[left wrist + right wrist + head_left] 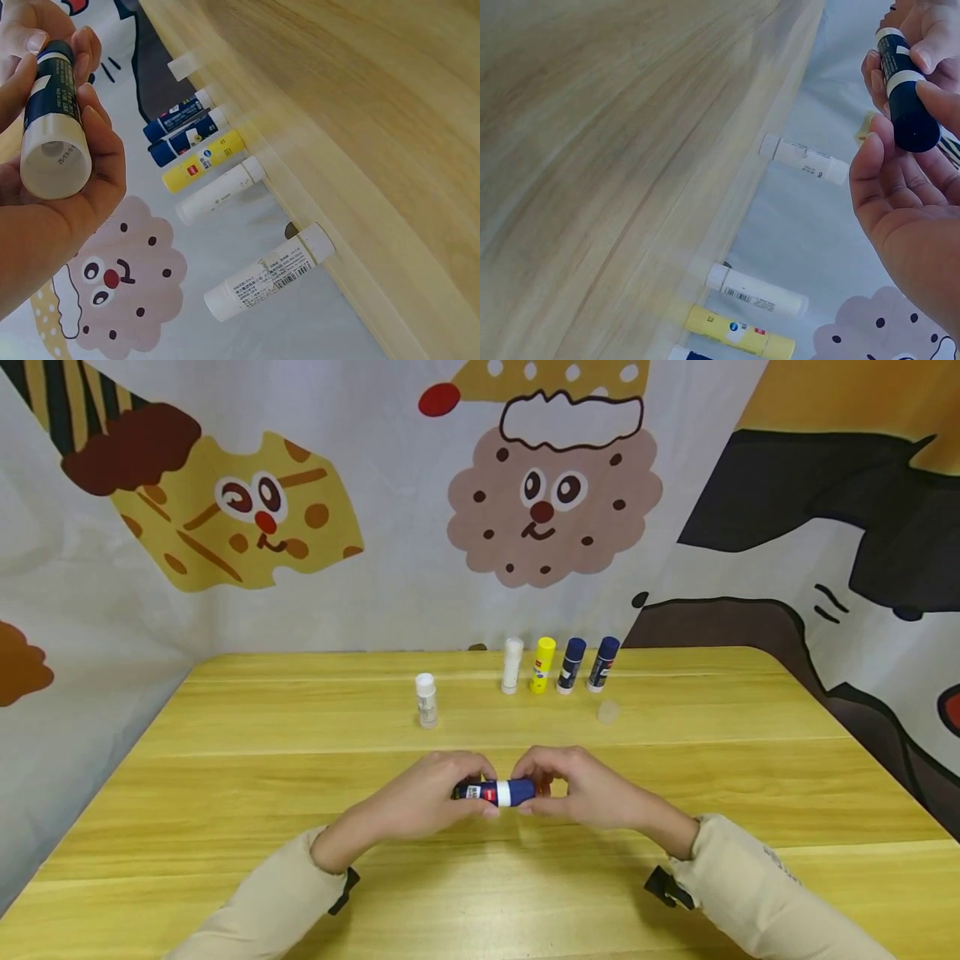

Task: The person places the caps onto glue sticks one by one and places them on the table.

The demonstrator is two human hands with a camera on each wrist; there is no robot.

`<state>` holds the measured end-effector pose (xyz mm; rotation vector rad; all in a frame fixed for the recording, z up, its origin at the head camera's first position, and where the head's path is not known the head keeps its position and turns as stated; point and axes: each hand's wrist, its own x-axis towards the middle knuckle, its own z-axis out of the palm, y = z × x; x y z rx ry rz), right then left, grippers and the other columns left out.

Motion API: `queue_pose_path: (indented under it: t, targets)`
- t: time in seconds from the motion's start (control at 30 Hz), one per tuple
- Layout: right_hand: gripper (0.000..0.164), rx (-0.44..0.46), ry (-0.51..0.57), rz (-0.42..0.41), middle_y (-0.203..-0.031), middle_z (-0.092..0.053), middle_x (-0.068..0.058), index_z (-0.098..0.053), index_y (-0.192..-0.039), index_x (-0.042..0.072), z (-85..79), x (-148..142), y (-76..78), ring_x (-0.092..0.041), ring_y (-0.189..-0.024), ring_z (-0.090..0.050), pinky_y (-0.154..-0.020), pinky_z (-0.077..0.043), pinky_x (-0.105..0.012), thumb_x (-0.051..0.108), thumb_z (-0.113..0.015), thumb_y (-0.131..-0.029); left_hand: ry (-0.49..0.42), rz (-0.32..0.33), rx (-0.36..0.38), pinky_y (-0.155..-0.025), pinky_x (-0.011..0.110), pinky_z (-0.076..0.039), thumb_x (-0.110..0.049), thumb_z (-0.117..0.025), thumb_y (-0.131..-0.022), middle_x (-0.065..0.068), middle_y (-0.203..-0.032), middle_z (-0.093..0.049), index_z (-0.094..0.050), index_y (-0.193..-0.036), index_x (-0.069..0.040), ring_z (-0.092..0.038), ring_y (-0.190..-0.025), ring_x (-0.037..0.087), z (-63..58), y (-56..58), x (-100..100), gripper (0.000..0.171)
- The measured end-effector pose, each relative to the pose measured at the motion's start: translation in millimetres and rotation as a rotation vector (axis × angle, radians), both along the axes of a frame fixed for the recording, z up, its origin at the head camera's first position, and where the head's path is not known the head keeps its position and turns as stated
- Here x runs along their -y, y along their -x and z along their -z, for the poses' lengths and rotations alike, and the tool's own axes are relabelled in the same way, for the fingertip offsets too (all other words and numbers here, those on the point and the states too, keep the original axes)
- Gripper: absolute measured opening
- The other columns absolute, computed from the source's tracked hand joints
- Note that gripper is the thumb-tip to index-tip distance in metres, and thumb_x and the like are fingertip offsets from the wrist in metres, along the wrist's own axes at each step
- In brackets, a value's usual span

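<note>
Navy glue stick point(491, 793) is held crosswise over the mid counter point(225, 793), L hand point(429, 793) w/ fingers pinching its labelled end at 9 o'clock, R hand point(588, 789) w/ fingers pinching its capped end at 3. From there, a lone white stick point(426, 702) stands at 11, & an upright row runs approx 12 to 1:30: white tube point(512, 667), yellow stick point(542, 666), dark-blue stick point(571, 667), 2nd dark-blue stick point(603, 665). Translucent round pc point(608, 712) sits abt 2, just nearer than the last.

Barcode point(292, 275), illegible print point(257, 283) on white tube point(271, 271)
</note>
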<state>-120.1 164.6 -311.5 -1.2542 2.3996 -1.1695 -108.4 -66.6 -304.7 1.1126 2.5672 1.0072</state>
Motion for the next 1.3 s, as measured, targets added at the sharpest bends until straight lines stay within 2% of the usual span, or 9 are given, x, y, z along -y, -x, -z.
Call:
queue_pose_path:
  t: [0.23,0.73,1.1,1.3]
  targets:
    - [0.018,0.001,0.005,0.004,-0.080,-0.059,0.006,-0.059,-0.099,0.010,0.1,0.5,-0.9,-0.007,-0.067,-0.053,-0.057,-0.047,-0.027,0.010,-0.067,-0.084,-0.006,-0.002,0.002,-0.060,0.021,-0.045,-0.021,-0.068,-0.083,-0.006,-0.082,-0.057,-0.061,-0.099,-0.008,-0.049,-0.068,0.007,0.7,-0.2,-0.1,0.021]
    - [0.016,0.000,0.056,-0.004,-0.084,-0.060,0.003,-0.059,-0.097,0.009,2.7,3.9,-1.1,-0.009,-0.071,-0.055,-0.064,-0.050,-0.029,0.008,-0.067,-0.083,-0.015,0.004,0.013,-0.061,0.022,-0.045,-0.019,-0.067,-0.085,-0.005,-0.085,-0.059,-0.061,-0.099,-0.007,-0.050,-0.068,0.007,-0.5,-0.8,-0.5,0.020]
    - [0.017,-0.051,0.095,-0.036,-0.085,-0.060,0.000,-0.059,-0.096,0.007,2.9,7.1,-0.8,-0.008,-0.070,-0.055,-0.063,-0.050,-0.028,0.005,-0.068,-0.082,-0.023,0.024,0.013,-0.060,0.021,-0.045,-0.020,-0.066,-0.085,-0.003,-0.087,-0.060,-0.062,-0.101,-0.006,-0.052,-0.069,0.010,-1.4,-0.1,0.7,0.021]
    - [0.017,-0.074,0.110,-0.043,-0.084,-0.060,0.000,-0.058,-0.095,0.007,3.6,8.2,-0.2,-0.008,-0.070,-0.055,-0.062,-0.050,-0.028,0.004,-0.068,-0.081,-0.027,0.030,0.002,-0.061,0.021,-0.045,-0.020,-0.065,-0.086,-0.003,-0.088,-0.061,-0.062,-0.101,-0.006,-0.051,-0.069,0.007,-1.3,0.0,1.1,0.021]
